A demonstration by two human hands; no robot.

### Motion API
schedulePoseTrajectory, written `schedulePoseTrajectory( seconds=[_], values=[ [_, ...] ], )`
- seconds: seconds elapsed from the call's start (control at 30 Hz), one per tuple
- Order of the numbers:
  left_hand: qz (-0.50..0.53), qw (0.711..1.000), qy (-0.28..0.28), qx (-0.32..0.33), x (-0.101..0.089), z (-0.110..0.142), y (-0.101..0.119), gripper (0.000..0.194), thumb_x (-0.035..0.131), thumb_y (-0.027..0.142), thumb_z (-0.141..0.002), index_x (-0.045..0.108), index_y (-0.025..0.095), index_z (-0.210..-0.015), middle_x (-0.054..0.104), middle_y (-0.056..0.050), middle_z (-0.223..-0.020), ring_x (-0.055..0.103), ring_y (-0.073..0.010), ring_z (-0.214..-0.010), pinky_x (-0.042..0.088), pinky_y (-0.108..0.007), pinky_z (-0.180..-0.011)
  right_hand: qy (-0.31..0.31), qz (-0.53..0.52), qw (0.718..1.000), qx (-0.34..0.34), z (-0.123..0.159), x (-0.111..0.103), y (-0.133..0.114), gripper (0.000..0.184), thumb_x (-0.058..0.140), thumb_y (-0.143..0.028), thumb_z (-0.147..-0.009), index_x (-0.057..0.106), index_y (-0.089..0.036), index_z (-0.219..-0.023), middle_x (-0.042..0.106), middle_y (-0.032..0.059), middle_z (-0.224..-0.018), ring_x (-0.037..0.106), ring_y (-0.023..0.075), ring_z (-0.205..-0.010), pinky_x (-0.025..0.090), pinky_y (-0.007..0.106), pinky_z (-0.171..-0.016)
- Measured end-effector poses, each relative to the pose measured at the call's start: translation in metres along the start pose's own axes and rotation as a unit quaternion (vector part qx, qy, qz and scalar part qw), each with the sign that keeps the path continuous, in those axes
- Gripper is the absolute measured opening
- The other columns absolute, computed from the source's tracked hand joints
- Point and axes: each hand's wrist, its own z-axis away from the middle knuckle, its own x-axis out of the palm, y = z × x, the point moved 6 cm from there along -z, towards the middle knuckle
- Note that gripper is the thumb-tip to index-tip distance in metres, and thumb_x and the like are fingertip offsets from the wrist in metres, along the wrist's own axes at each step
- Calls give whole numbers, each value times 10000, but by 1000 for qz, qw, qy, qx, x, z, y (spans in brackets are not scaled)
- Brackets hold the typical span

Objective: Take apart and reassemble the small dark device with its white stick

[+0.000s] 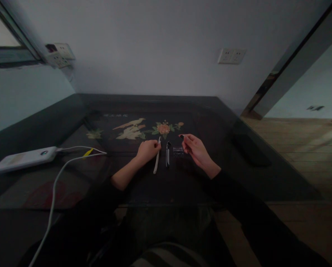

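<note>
My left hand (147,151) is closed, its thumb and fingers on a slim white pen-like stick (156,164) that stands out above and below the grip. My right hand (196,149) pinches a small dark piece (182,136) with a reddish end; its kind is too small to make out. Between the hands lies a narrow black-and-silver tool (167,155), pointing away from me. Close beside the right fingers is a small clear case (178,151) on the dark tabletop (143,181).
A white power bank (26,159) lies at the left, with a white cable (54,185) running toward me and a yellow tag (88,152) on it. A dark flat object (251,150) rests at the right. The wall (143,52) borders the table's far edge.
</note>
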Motion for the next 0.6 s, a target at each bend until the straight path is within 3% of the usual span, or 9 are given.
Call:
schedulePoseTrajectory(
  seconds=[0.23,0.6],
  values=[
    [-17,999,43,12,2,-6,4,307,442,333,-877,596,177,-662,637,-57,-814,576,-182,-793,328,-281,-679,-6,2,1000,1,0,1,1,378,723,-485,-725,627,-167,-906,521,-60,-544,409,60,-452,295,211,-431],
    [-30,998,52,20,8,-9,0,314,440,333,-881,600,171,-664,612,-68,-814,571,-211,-849,342,-319,-753,-3,5,1000,6,0,1,2,359,719,-464,-736,633,-164,-915,529,-59,-550,416,58,-457,297,208,-438]
  ],
)
